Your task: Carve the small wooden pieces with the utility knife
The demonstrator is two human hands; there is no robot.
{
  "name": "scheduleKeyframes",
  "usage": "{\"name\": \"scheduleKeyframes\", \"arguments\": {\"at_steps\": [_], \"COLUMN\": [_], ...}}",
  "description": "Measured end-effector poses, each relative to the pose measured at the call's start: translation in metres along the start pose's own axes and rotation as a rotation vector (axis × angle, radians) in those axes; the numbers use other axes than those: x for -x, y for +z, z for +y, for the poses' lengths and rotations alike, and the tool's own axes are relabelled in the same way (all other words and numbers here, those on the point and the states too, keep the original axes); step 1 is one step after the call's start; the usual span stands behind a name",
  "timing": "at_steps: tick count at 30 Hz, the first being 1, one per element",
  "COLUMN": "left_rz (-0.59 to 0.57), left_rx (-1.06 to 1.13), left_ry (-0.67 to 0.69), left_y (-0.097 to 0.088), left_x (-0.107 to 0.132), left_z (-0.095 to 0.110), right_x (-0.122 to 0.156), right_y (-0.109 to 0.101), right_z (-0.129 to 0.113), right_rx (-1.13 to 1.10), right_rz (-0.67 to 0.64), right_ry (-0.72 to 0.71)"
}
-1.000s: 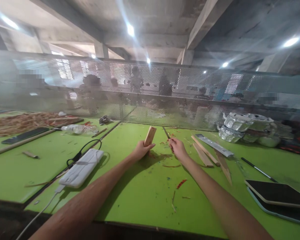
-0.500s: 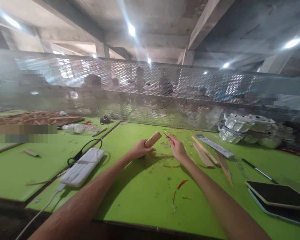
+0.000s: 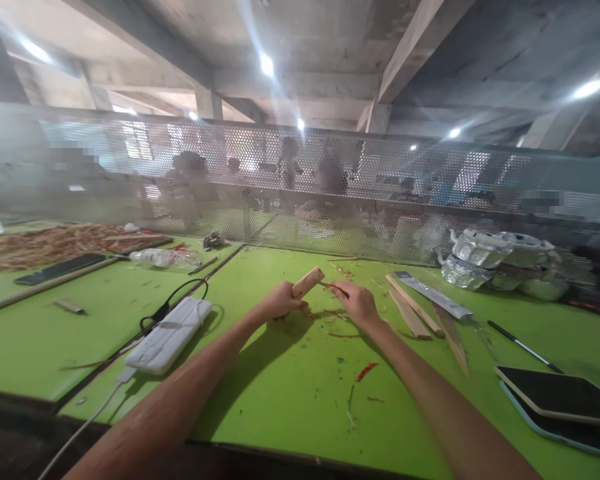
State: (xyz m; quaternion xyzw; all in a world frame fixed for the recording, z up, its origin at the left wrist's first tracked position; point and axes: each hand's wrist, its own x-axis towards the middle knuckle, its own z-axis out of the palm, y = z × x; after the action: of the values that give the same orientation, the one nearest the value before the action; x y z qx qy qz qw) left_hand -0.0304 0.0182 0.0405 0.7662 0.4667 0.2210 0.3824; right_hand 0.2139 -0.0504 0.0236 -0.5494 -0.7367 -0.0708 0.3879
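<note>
Fingers wrapped around its lower end, my left hand [image 3: 279, 301] holds a short wood block [image 3: 307, 283] tilted up and to the right. My right hand [image 3: 359, 303] is closed around a slim carving tool [image 3: 336, 287] with a brown handle. Its thin tip points left at the upper end of the block; whether it touches the wood I cannot tell. Thin wood shavings [image 3: 344, 335] lie on the green table [image 3: 290, 393] beneath and around both hands.
Right of my hands are wood strips [image 3: 411, 313], a metal ruler-like strip [image 3: 433, 293], a pen [image 3: 525, 347], a tablet [image 3: 555, 393] and foil-wrapped bundles [image 3: 500, 253]. Leftward are a cabled white power bank [image 3: 173, 337], a plastic bottle [image 3: 165, 259] and a shavings pile [image 3: 50, 243]. A perforated screen [image 3: 280, 187] stands behind.
My right hand has turned, so the carving tool's tip now points left toward the block. My left hand keeps its hold on the block. The view has shifted slightly.
</note>
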Motion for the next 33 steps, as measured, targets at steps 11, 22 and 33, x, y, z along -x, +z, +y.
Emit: {"name": "scheduleKeyframes", "arguments": {"at_steps": [11, 22, 33], "left_rz": [-0.07, -0.051, -0.128], "left_rx": [-0.005, 0.065, 0.036], "left_ry": [0.02, -0.053, 0.016], "left_y": [0.004, 0.018, 0.027], "left_x": [0.007, 0.015, 0.023], "left_z": [0.007, 0.016, 0.023], "right_x": [0.001, -0.001, -0.005], "right_y": [0.0, 0.0, -0.037], "right_z": [-0.003, -0.005, 0.037], "right_rx": [0.074, 0.164, 0.299], "right_rz": [0.029, -0.045, 0.079], "right_ry": [-0.001, 0.071, 0.512]}}
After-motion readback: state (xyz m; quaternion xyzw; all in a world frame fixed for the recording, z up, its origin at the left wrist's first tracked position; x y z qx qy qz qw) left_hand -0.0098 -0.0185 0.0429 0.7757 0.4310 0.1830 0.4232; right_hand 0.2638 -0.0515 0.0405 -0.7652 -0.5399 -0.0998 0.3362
